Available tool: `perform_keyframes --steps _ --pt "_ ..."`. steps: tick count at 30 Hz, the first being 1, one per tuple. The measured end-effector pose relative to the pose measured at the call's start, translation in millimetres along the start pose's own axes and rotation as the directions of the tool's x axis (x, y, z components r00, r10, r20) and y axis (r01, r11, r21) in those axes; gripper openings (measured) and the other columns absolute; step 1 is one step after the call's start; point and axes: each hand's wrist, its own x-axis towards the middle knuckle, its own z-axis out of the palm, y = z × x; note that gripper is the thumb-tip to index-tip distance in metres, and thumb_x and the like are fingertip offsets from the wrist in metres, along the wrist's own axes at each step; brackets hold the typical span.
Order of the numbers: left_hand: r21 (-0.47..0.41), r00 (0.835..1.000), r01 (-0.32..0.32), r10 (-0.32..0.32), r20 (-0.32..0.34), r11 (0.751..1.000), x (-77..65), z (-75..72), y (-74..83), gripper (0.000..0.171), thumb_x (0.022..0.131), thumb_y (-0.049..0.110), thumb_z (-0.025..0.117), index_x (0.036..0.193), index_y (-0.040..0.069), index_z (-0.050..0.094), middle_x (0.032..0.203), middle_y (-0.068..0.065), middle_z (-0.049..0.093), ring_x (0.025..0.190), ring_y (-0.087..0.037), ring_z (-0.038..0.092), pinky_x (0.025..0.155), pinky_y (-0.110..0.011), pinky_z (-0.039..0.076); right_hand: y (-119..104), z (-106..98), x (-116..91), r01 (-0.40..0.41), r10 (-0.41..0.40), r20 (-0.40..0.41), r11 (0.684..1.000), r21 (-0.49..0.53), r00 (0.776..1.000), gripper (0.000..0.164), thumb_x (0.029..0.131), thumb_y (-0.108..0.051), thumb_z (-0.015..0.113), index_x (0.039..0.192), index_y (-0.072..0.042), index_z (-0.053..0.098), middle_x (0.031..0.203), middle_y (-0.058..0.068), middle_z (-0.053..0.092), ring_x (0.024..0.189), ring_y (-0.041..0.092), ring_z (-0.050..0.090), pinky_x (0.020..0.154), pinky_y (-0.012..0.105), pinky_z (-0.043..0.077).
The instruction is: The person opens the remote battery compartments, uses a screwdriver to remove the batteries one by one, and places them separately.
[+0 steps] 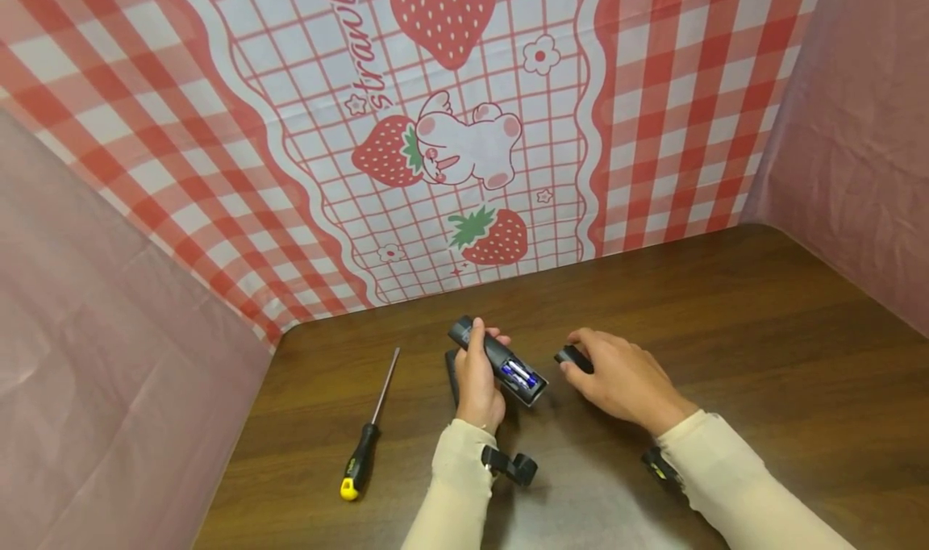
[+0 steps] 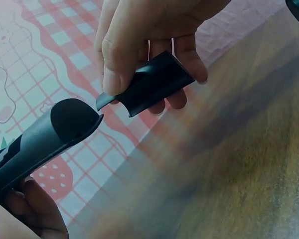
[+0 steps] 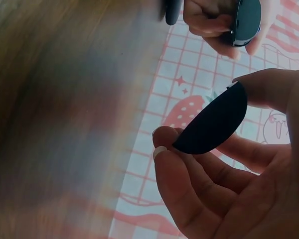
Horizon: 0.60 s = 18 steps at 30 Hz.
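My left hand [image 1: 479,381] grips a black remote control [image 1: 482,347], its thumb along the near side. The remote's battery bay is uncovered, and blue-and-silver batteries [image 1: 521,372] lie inside. To its right, my right hand [image 1: 627,377] pinches a black curved battery cover [image 1: 575,359] between thumb and fingers. In the left wrist view the cover [image 2: 152,82] is held close to the remote's end [image 2: 72,119], with little space between them in that picture. The right wrist view shows the cover [image 3: 214,122] edge-on as a half-moon.
On the wooden table [image 1: 726,316], a screwdriver [image 1: 370,429] with a black and yellow handle lies left of my left hand. A dark object [image 1: 452,372], partly hidden, rests behind that wrist. Strawberry-patterned cloth [image 1: 464,131] hangs at the back, pink cloth [image 1: 849,131] at the sides.
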Motion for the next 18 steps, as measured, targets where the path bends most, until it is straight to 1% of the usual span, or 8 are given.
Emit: perform_keyframes --steps 3,10,15,18 --pt "0.001 1.0 0.012 -0.012 -0.003 1.0 -0.9 -0.4 -0.9 0.038 0.1 0.041 0.059 0.097 0.004 0.065 0.08 -0.004 0.069 0.093 -0.031 0.063 0.077 -0.032 0.045 1.5 -0.5 0.1 0.005 -0.005 -0.003 1.0 -0.023 1.0 0.042 0.092 -0.034 0.071 0.124 -0.008 0.064 0.11 0.009 0.069 0.092 0.025 0.066 0.075 0.05 0.052" --pt "0.017 1.0 0.017 -0.018 0.01 1.0 -1.3 -1.9 -1.8 0.047 0.099 0.044 0.058 0.104 -0.002 0.063 0.083 -0.004 0.069 0.096 -0.031 0.063 0.078 -0.033 0.045 3.4 -0.7 0.6 -0.007 0.008 0.019 0.999 -0.045 1.0 0.044 0.091 -0.034 0.071 0.125 -0.008 0.063 0.111 0.011 0.069 0.092 0.026 0.065 0.076 0.052 0.051" --pt "0.026 0.999 0.029 -0.029 0.016 0.999 -1.6 -1.2 -2.4 0.044 0.099 0.044 0.059 0.102 0.0 0.065 0.084 -0.004 0.069 0.098 -0.032 0.063 0.08 -0.034 0.044 5.0 -2.1 -0.1 -0.016 0.017 0.029 0.999 -0.052 0.999 0.044 0.091 -0.034 0.071 0.125 -0.007 0.063 0.113 0.012 0.068 0.096 0.029 0.066 0.079 0.053 0.051" --pt "0.03 0.999 0.041 -0.041 0.019 0.999 -2.6 -1.0 -3.0 0.041 0.099 0.044 0.059 0.099 0.003 0.065 0.084 -0.004 0.069 0.097 -0.031 0.062 0.08 -0.034 0.043 5.7 -3.7 -0.1 -0.019 0.022 0.041 0.998 -0.055 0.999 0.044 0.091 -0.035 0.07 0.125 -0.007 0.063 0.114 0.013 0.068 0.094 0.028 0.065 0.076 0.051 0.052"
